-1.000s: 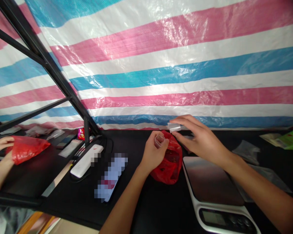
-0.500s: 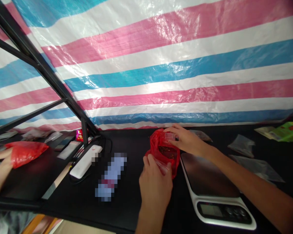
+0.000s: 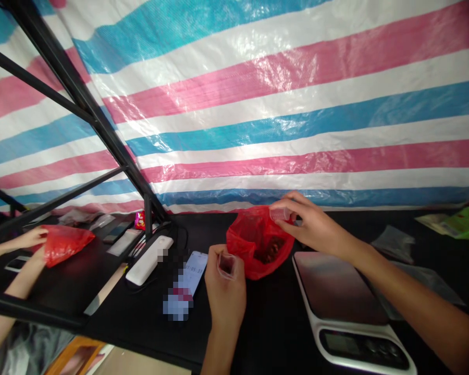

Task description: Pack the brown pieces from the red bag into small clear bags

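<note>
A red plastic bag (image 3: 244, 237) stands open on the black table, with small brown pieces (image 3: 272, 250) inside. Just left of its mouth, my left hand (image 3: 225, 291) is closed around a small clear plastic bag (image 3: 227, 264), whose opening faces up. My right hand (image 3: 310, 221) grips a small clear plastic cup (image 3: 279, 214) at the red bag's far right rim. What the cup holds, if anything, I cannot make out.
Right of the red bag lies a kitchen scale (image 3: 340, 289), with clear bags (image 3: 394, 244) beyond. To the left are a phone (image 3: 195, 271), a white power strip (image 3: 150, 260) and a black metal frame (image 3: 111, 148). A co-worker's hands hold another red bag (image 3: 68, 244).
My left hand has moved left, off the red bag's rim, with the clear bag now held open. The red bag's mouth is wider. My right hand has shifted slightly right with the cup.
</note>
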`<state>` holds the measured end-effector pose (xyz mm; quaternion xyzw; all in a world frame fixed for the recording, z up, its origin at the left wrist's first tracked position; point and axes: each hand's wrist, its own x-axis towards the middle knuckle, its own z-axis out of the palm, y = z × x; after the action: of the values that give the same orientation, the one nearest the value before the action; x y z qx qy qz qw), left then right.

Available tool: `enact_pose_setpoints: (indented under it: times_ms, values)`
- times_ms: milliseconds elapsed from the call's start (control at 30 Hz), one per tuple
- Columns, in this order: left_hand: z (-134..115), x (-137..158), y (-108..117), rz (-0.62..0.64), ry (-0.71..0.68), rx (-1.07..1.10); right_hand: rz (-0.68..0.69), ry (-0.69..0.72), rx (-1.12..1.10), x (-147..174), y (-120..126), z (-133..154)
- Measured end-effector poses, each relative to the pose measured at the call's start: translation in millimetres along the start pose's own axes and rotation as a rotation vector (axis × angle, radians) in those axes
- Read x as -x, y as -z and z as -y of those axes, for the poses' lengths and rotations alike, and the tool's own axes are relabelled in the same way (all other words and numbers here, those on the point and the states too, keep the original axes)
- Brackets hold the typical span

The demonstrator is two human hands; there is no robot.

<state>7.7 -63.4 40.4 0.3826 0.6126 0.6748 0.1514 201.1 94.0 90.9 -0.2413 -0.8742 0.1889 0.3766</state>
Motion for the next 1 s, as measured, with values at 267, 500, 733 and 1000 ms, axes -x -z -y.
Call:
enact_pose_setpoints:
  times_ms: [267, 500, 733, 1000]
  values:
    - [-12, -17, -7, -0.036, -0.075, 0.184, 0.018, 0.018, 0.064, 4, 6, 11]
    - [-4, -44, -28, 0.102, 0.089, 0.178, 0.283, -0.042, 0.2, 8, 15, 10]
    - [-8, -59, 0, 0.383, -0.016, -0.017, 0.276, 0.012, 0.234, 8, 21, 11]
    - [-8, -30, 43, 0.11, -0.068, -0.512, 0.279, 0.154, 0.124, 2, -16, 31]
